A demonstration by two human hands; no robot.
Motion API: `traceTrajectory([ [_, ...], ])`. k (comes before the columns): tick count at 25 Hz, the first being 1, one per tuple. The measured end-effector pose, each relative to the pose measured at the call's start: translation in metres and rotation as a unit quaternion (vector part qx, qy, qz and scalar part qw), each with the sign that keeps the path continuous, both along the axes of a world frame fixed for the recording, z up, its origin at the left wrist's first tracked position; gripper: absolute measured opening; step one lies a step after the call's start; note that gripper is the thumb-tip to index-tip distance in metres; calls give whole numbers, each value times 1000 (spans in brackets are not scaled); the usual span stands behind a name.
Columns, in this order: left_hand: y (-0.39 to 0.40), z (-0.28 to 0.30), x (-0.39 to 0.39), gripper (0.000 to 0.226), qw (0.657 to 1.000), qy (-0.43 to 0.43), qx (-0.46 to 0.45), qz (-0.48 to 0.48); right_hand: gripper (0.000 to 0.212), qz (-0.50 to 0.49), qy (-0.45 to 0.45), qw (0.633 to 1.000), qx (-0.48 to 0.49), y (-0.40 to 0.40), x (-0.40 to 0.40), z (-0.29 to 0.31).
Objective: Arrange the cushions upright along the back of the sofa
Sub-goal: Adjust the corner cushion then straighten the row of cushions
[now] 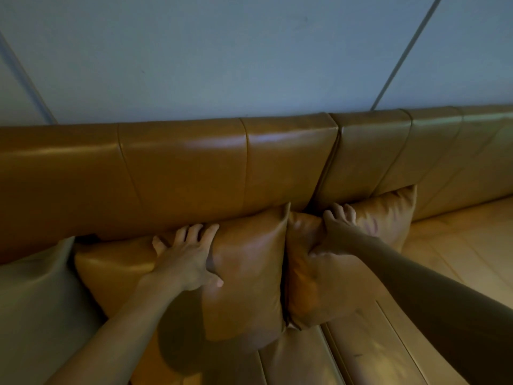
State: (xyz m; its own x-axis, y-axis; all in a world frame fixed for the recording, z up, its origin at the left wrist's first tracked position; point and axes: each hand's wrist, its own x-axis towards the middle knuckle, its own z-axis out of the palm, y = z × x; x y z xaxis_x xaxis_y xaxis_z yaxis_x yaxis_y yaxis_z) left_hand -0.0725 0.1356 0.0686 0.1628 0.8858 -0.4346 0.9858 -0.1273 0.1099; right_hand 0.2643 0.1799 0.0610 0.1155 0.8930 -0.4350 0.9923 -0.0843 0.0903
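Observation:
Two tan leather cushions stand upright side by side against the sofa back. My left hand grips the top edge of the left cushion, fingers over the top and thumb on its front face. My right hand grips the top edge of the right cushion the same way, thumb pressing a dent into its front. The two cushions touch at their inner edges. Both forearms reach in from the bottom of the view and cover parts of the cushions.
A greyish-green cushion leans at the far left beside the left cushion. The sofa seat stretches to the right and below. A pale wall rises behind the sofa back.

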Motion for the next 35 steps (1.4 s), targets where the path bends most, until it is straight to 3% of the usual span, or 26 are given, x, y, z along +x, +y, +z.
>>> traceTrajectory([
  [5, 0, 3, 3, 116, 1000, -1, 5, -3, 124, -11, 35, 999, 22, -1, 3, -7],
  [10, -4, -1, 0, 114, 999, 3, 34, -2, 83, -25, 41, 994, 98, -23, 3, 14],
  [16, -5, 0, 3, 112, 999, 10, 40, -2, 64, -25, 49, 986, 160, -28, 20, 28],
  [22, -2, -6, 1, 111, 999, -3, 43, 1, 79, 68, 26, 993, 93, -11, -7, 18],
  [27, -3, -8, 0, 110, 999, -11, 53, 2, 72, 141, -48, 989, 8, 12, 0, 40],
  [31, -3, -10, 0, 110, 998, -13, 53, 2, 80, 145, -50, 988, -9, 13, -2, 26],
  [35, -3, -10, 0, 110, 998, -10, 61, 4, 83, 109, -40, 993, 33, 4, -15, 9],
])
